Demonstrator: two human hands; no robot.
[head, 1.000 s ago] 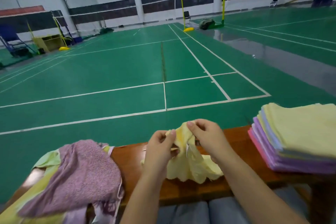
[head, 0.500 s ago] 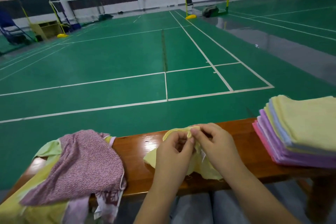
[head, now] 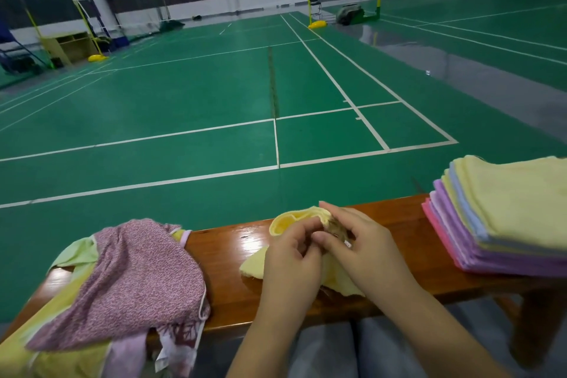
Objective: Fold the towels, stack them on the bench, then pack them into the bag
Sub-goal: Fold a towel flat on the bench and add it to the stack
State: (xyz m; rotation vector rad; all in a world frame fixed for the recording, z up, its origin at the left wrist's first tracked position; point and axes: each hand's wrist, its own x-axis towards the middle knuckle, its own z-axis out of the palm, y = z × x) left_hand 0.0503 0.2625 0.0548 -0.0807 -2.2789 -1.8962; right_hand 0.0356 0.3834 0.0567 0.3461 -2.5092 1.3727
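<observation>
Left hand [head: 291, 258] and right hand [head: 359, 248], together, pinch a crumpled yellow towel [head: 254, 267] mid-bench [head: 227, 255]. Unfolded towel heap [head: 129, 282] lies left; folded stack [head: 506, 218] lies right. Green court [head: 184, 101] beyond.

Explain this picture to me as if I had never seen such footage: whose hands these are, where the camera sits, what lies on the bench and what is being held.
There is no machine here. A person wears a wide-angle camera on the head, so you look forward and down as they do; the arms coming in from the bottom edge are their own. They face a glossy wooden bench at the edge of a green sports court. The left hand and the right hand meet over a small crumpled yellow towel, both pinching its cloth. On the left end of the bench lies a loose heap of unfolded towels, pink patterned cloth on top. On the right end stands a neat stack of folded towels, yellow on top, purple and pink below. No bag can be made out.
</observation>
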